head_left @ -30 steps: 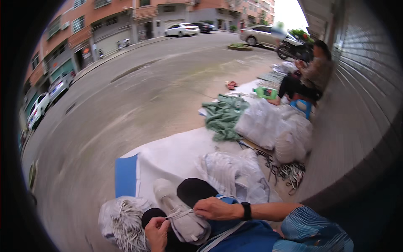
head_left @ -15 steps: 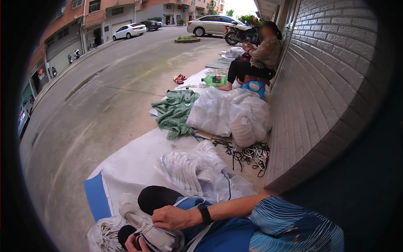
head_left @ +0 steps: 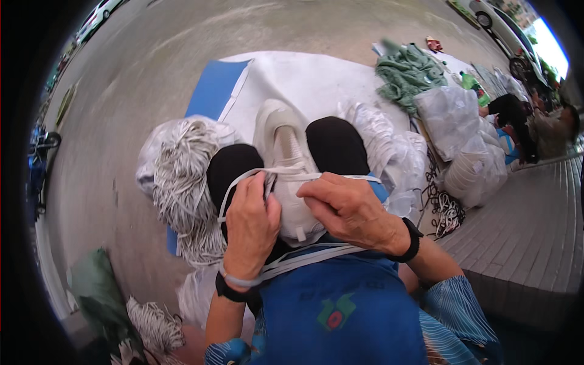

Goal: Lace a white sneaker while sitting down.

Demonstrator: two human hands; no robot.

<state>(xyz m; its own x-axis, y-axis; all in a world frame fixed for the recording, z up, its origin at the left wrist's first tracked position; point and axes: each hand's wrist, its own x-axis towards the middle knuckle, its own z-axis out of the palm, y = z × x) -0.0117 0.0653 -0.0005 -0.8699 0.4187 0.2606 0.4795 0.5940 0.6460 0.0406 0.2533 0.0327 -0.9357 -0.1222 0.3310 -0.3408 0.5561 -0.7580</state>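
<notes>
An off-white sneaker (head_left: 294, 204) is held between my two black-clad knees. A flat whitish shoelace (head_left: 285, 173) runs across its upper. At the shoe's left side, my left hand (head_left: 250, 222) is closed, thumb against fingers, on the shoelace. Beyond it the lace bows out over my left knee. My right hand (head_left: 348, 210) pinches the lace at the shoe's right side, with its fingers curled under. More lengths of pale lace (head_left: 313, 258) lie over the blue apron (head_left: 340, 304) on my lap.
A thick bundle of pale laces (head_left: 182, 164) lies left of my knee. Clear bags of white goods (head_left: 395, 152) rest to the right on a white sheet (head_left: 304, 76). A green cloth (head_left: 407, 76) and a seated person (head_left: 550, 131) are farther off, by the wall.
The view has swung down and left onto my lap. The shoe, tilted sideways before, now stands between my knees. Both hands have moved to either side of it, holding the lace.
</notes>
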